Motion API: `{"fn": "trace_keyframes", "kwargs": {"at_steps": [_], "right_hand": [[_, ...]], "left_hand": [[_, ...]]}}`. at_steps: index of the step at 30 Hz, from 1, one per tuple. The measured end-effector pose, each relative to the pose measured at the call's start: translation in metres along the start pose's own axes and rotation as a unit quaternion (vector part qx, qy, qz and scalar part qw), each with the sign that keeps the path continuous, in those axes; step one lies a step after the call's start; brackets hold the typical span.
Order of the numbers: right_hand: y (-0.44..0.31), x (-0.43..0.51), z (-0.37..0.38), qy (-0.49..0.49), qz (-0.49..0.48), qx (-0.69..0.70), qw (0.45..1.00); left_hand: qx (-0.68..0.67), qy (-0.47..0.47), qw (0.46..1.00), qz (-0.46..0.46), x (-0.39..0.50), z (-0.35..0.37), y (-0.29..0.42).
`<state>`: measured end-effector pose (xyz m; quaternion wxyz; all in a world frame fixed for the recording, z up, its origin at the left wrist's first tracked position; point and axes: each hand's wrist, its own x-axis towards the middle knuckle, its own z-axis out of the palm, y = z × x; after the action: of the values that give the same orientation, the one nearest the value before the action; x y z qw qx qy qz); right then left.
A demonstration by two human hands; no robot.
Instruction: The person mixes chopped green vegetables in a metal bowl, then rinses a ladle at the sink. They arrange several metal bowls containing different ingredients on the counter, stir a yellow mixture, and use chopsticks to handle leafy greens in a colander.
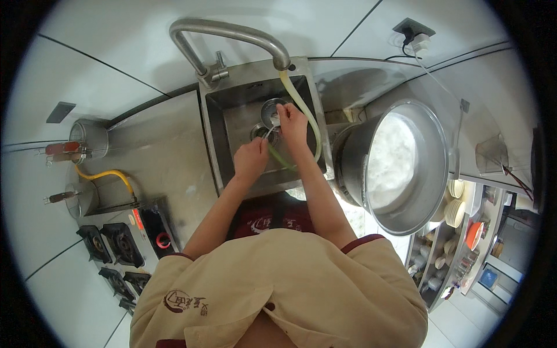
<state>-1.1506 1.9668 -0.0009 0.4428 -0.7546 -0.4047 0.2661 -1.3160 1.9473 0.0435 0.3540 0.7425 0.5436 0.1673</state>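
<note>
Both my hands are over a stainless steel sink (pixel 235 113). My left hand (pixel 252 157) pinches the lower end of a thin, pale strip or handle (pixel 269 132); its exact kind is too small to tell. The fingers of my right hand (pixel 290 122) are closed around something small and whitish (pixel 275 119) at the strip's upper end. Just behind my right hand is a small round metal bowl or ladle (pixel 269 108), partly hidden by it. The drain strainer (pixel 260 131) lies below. From the curved metal faucet (pixel 235 29), a yellow-green hose (pixel 304 102) loops down into the sink and passes under my right forearm.
A large metal pot (pixel 407 217) with white, foamy or steaming contents stands right of the sink. Left are a steel counter (pixel 174 148), a gas stove (pixel 143 243) and wire strainer baskets (pixel 89 139). Shelves with stacked bowls (pixel 454 213) stand at the lower right.
</note>
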Motion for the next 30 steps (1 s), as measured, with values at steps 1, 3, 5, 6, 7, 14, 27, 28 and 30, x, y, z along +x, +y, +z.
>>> {"fn": "trace_keyframes", "kwargs": {"at_steps": [1, 3, 5, 6, 7, 14, 27, 28, 30], "right_hand": [[-0.012, -0.001, -0.006, -0.026, 0.076, 0.096, 0.992], [-0.031, -0.002, -0.019, -0.073, 0.225, 0.28, 0.93], [-0.026, -0.007, -0.025, -0.151, 0.222, 0.329, 0.905], [-0.035, -0.014, -0.024, -0.171, 0.202, 0.345, 0.9], [-0.042, -0.022, -0.026, -0.184, 0.184, 0.362, 0.895], [-0.07, -0.036, -0.034, -0.2, 0.168, 0.367, 0.893], [-0.108, -0.05, -0.058, -0.13, 0.132, 0.555, 0.811], [-0.112, -0.052, -0.062, -0.127, 0.121, 0.555, 0.813], [-0.119, -0.056, -0.068, -0.119, 0.101, 0.556, 0.817]], "left_hand": [[-0.007, 0.009, 1.0, 0.011, -0.002, 0.002, -0.007], [-0.17, -0.064, 0.981, -0.073, 0.0, -0.003, -0.017], [-0.453, -0.217, 0.825, -0.258, 0.003, -0.024, -0.019], [-0.494, -0.241, 0.792, -0.265, 0.002, -0.034, -0.013], [-0.531, -0.272, 0.756, -0.269, 0.001, -0.046, -0.003], [-0.627, -0.326, 0.664, -0.245, -0.003, -0.059, 0.009], [-0.671, -0.312, 0.648, -0.182, -0.015, -0.075, 0.061], [-0.659, -0.307, 0.662, -0.183, -0.018, -0.077, 0.067], [-0.641, -0.295, 0.686, -0.174, -0.023, -0.079, 0.078]]}}
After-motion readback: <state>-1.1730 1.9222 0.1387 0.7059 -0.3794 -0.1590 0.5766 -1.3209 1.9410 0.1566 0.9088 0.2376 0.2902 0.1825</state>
